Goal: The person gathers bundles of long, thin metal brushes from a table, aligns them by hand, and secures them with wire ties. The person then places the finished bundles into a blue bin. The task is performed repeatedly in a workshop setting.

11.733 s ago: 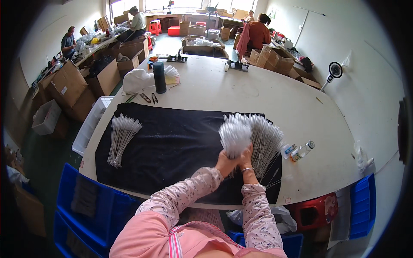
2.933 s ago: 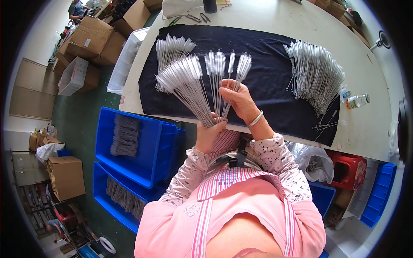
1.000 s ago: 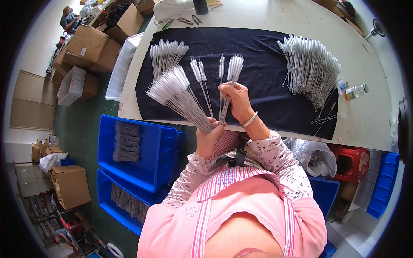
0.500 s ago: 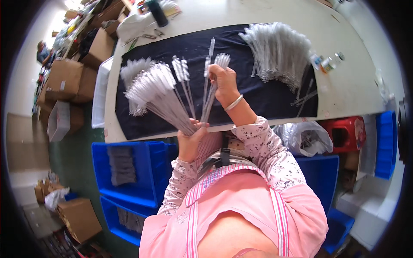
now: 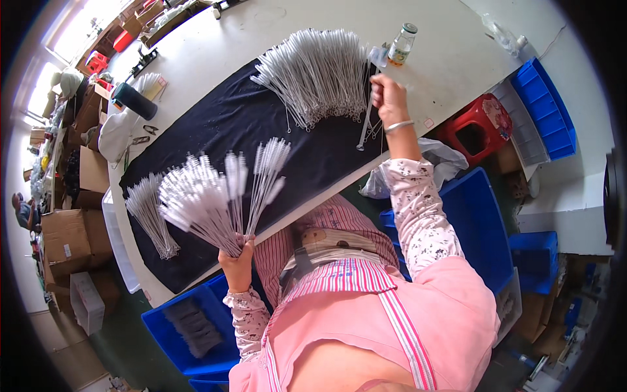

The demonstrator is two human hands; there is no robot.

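My left hand (image 5: 237, 264) is closed round the wire handles of a fanned bundle of thin brushes (image 5: 202, 196), their white bristle heads pointing up and away from me. My right hand (image 5: 390, 101) is reaching over the table's right side, fingers curled and slightly blurred. Just left of its fingers, a thin brush-like stick (image 5: 365, 127) slants down; whether the fingers grip it I cannot make out. A big pile of the same brushes (image 5: 320, 78) lies on the dark cloth (image 5: 209, 117), left of my right hand. A smaller pile of brushes (image 5: 151, 212) lies left of the held bundle.
A glass jar (image 5: 402, 44) stands beyond my right hand on the white table (image 5: 450, 65). At the far left are a dark cylinder (image 5: 134, 101) and scissors (image 5: 140, 139). Blue bins (image 5: 480, 228) and a red stool (image 5: 480, 127) stand below the table edge.
My right hand has left the held bundle and reached right, beside the big pile. My left hand still grips the bundle, now more spread. The whole view has turned and shifted to the right.
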